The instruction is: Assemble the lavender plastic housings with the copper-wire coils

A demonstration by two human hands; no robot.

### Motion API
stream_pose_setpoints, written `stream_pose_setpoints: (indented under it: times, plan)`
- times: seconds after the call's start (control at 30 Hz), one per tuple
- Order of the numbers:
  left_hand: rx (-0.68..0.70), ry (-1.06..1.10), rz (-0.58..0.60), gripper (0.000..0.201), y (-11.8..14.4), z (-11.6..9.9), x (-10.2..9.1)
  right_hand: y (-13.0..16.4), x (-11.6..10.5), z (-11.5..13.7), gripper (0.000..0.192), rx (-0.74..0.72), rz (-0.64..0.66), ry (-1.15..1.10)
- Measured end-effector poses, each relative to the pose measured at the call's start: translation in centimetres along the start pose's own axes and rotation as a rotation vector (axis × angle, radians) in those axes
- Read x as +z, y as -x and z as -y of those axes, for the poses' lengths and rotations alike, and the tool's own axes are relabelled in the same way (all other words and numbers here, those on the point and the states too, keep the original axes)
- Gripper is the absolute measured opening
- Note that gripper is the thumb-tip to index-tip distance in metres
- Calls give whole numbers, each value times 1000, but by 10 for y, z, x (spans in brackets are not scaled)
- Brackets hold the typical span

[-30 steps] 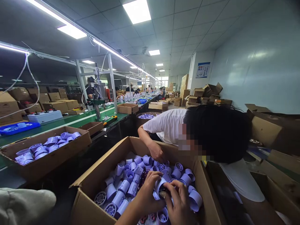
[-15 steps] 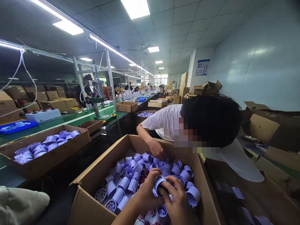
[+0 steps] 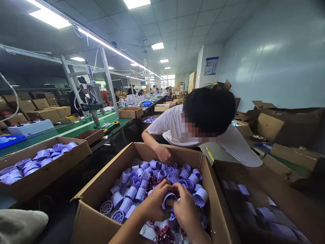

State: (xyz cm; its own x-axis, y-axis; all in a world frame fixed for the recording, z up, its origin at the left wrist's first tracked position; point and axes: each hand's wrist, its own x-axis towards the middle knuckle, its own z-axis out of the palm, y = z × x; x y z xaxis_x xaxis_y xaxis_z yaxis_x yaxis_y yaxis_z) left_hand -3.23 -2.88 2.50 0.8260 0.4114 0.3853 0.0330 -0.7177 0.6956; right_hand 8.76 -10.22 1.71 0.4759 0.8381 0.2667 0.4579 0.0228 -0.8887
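Head view: both hands meet over the big cardboard box [image 3: 101,189], left hand [image 3: 153,205] and right hand [image 3: 186,213] together grasping one lilac plastic tube [image 3: 169,200] just above the heap. A co-worker's hand [image 3: 164,156] reaches into the box's far side.

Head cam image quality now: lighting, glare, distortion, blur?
Head view: bright ceiling panels blow out to white; wide-angle lens bends the frame edges. Both hands, left hand and right hand, and the purple cylinder they grip are sharp and evenly lit. The dark box at right is in shadow, contents murky.
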Motion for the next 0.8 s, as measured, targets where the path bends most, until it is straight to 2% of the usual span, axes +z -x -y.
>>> stream_pose_setpoints:
  times: [0.13, 0.3, 0.57, 0.7, 0.8]
  plan:
    - [-19, -85, 52, 59, 0, 4, 1, -1, 1, 1, 33, -15, -21, 84]
    - [-23, -165, 86, 56, 0, 2, -1, -7, -2, 6, 29, 49, 79, 149]
    - [-13, -196, 74, 44, -4, -2, -13, -4, 7, 32, 33, 159, 122, 370]
    - [3, -185, 48, 43, -7, -4, -16, -8, 9, 29, 35, 150, 141, 238]
    - [21, -160, 27, 53, -5, -3, -14, -15, 6, 16, 42, 126, 203, 98]
